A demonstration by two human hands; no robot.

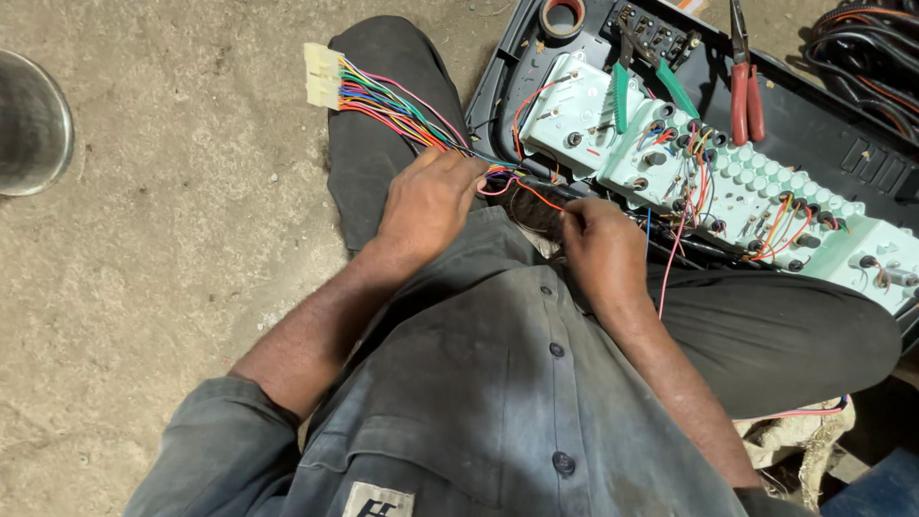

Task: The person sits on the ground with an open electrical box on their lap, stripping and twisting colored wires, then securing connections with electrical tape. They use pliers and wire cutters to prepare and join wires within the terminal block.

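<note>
Head view, looking down at a seated person's lap. The left hand [428, 203] is closing around a bundle of coloured wires [402, 110], fingers curled over it where the strands gather near the knee. The bundle is fanning out up and to the left from that hand, lying across the dark trouser leg [369, 144] and ending in a pale plastic plug [323, 75] well beyond the fingertips. The right hand [601, 251] is sitting just beside the left, fingers bent and pinching at thin red wires; what exactly the fingertips are gripping is hidden. Between the two hands the wires are running into a pale green panel [756, 187], which is resting on a black tray [814, 120] to the right of both hands. Green-handled pliers [643, 81] are lying on the panel's upper end, red-handled pliers [745, 96] on the tray beside it. A roll of tape [562, 15] is sitting at the tray's top edge. A metal bowl [31, 124] is standing on the dirt floor [172, 239], far left.
</note>
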